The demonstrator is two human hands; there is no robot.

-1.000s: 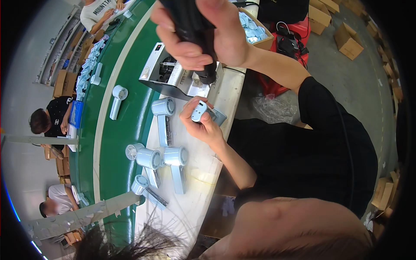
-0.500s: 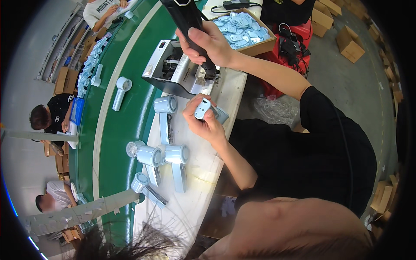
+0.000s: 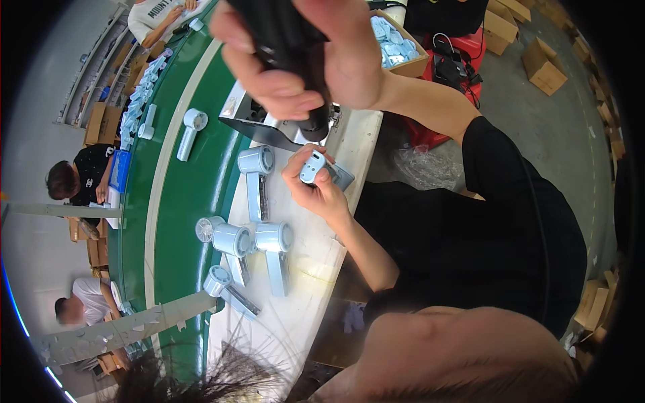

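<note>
My right hand [image 3: 295, 67] is wrapped round a black power screwdriver [image 3: 285, 33], large and close in view. The screwdriver's lower end hangs just above my left hand [image 3: 316, 185]. My left hand grips a light blue handheld fan part [image 3: 313, 166], with a small end face turned up that shows a dark slot and small holes. Its flat body shows beyond my fingers, and the rest is hidden by the hand. Several light blue handheld fans [image 3: 274, 242] lie on the white worktop [image 3: 312, 252] beside my left hand.
A metal machine [image 3: 262, 131] stands behind the screwdriver, partly covered. A carton [image 3: 413, 66] of light blue parts sits at the top. Along the left runs a green conveyor [image 3: 181, 221] carrying a fan [image 3: 190, 134]; a grey beam [image 3: 134, 329] crosses it. Other people work beyond.
My right hand has risen closer to the camera, and the screwdriver's end has swung from the machine towards my left hand. The fan on the conveyor has shifted slightly upward in the picture.
</note>
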